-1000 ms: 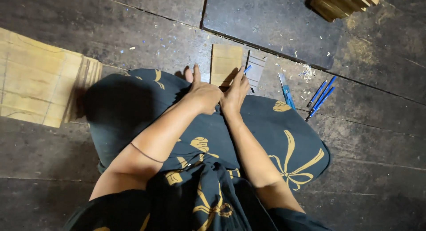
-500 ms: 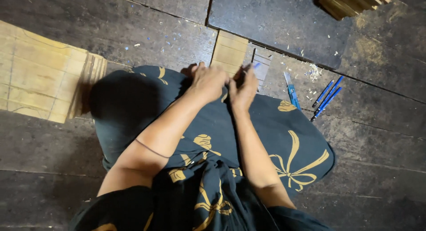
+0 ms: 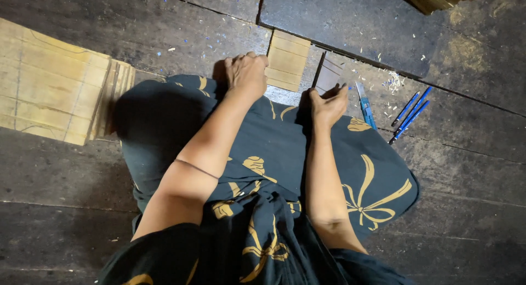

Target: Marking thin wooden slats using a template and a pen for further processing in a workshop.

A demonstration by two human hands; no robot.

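The left hand (image 3: 246,71) rests curled and empty beside a pale bamboo slat panel (image 3: 289,60) on the dark plank floor (image 3: 466,115). The right hand (image 3: 327,104) pinches a thin grey strip (image 3: 329,74); a blue utility knife (image 3: 365,105) and 3 blue pens (image 3: 410,111) lie near.

I see a floor (image 3: 82,186) of dark, rough, worn wood planks — matt, flecked with pale shavings. The strips (image 3: 289,59) look like pale, smooth bamboo or wood. The cloth (image 3: 350,153) is matt black fabric with yellow print; the pens (image 3: 410,111) — glossy blue plastic.
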